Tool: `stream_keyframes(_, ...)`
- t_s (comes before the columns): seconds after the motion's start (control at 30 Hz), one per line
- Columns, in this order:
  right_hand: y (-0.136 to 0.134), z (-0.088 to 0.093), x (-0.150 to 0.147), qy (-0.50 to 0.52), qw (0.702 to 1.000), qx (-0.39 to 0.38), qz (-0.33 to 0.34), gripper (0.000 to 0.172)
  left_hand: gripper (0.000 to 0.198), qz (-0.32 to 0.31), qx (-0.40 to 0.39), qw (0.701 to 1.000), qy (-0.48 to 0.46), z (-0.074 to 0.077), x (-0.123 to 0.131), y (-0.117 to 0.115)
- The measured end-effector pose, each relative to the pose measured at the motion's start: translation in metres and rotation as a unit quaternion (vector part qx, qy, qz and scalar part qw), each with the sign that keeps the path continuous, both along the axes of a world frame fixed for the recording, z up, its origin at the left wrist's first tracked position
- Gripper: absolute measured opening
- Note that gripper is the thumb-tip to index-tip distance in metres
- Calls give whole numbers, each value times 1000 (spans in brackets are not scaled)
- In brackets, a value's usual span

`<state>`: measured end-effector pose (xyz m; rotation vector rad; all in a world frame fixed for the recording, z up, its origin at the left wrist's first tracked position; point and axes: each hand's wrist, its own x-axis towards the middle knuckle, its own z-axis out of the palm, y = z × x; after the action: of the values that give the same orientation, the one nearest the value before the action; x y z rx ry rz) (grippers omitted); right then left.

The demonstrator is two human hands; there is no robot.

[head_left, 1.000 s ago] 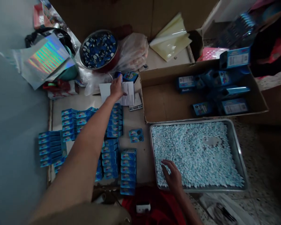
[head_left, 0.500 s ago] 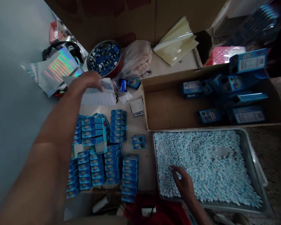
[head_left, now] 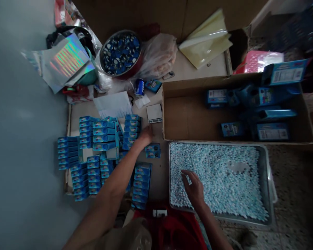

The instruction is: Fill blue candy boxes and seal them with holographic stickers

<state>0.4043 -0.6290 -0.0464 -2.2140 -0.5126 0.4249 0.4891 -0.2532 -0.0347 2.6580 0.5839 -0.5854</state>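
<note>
My left hand (head_left: 145, 136) reaches across rows of blue printed boxes (head_left: 103, 132). It is beside a standing row and just above two small blue boxes (head_left: 152, 151), close to a small digital scale (head_left: 154, 113). Its fingers point away and are partly hidden, so I cannot see whether they hold anything. Over the left part of a metal tray (head_left: 266, 194) full of small pale blue and white pieces (head_left: 214, 187) is my right hand (head_left: 194, 187). Its thumb and forefinger curve together at the tips; anything pinched there is too small to make out.
A cardboard box (head_left: 181, 118) with blue boxes inside adjoins the tray. Behind lie printed paper (head_left: 113, 104), a blue can (head_left: 139, 87), a bowl of blue and silver discs (head_left: 138, 66), a plastic bag (head_left: 160, 55) and yellowish sheets (head_left: 203, 41). A wall (head_left: 21, 139) stands left.
My left hand has moved from the paper, right and nearer, to beside the blue boxes; the paper now lies on the table. My right hand stays over the tray.
</note>
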Motion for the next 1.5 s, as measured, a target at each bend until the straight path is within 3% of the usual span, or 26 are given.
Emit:
stream_keyframes(0.07,-5,-3,2,3,1000,-9,-4,29,69,5,0,1000,26,-14,-9,-13)
stream_keyframes(0.17,-12,-10,4,15,1000,-21,-9,32,70,5,13,999,44,-27,-10,-12)
stream_keyframes(0.4,-11,-15,2,46,999,-16,-6,31,64,2,17,999,42,-38,-4,-5)
stream_keyframes(0.57,-4,-15,3,55,998,-21,10,29,71,10,14,999,50,-37,-2,-2)
stream_keyframes(0.77,24,3,29,9,997,-35,67,27,72,20,-10,999,42,-21,-6,-7)
stream_keyframes(0.87,50,16,45,-10,996,-24,89,25,71,18,-36,999,19,-5,-34,-12)
stream_keyframes(0.97,88,25,55,-20,992,9,125,26,58,30,-50,998,-33,19,-81,-19)
stream_keyframes(1.07,132,25,61,-34,983,24,178,27,52,72,-34,993,-90,42,-133,-35)
stream_keyframes(1.13,157,19,65,-49,978,12,203,28,51,110,-12,987,-116,49,-164,-51)
stream_keyframes(1.23,179,1,73,-39,968,-4,248,35,59,151,4,983,-106,42,-198,-81)
stream_keyframes(1.33,185,-21,84,14,960,-7,281,38,70,137,-11,988,-73,27,-214,-106)
stream_keyframes(1.43,188,-32,95,51,958,-19,283,42,71,111,-27,992,-52,17,-220,-117)
stream_keyframes(1.5,190,-30,99,47,951,-24,305,44,71,109,-29,992,-48,16,-222,-118)
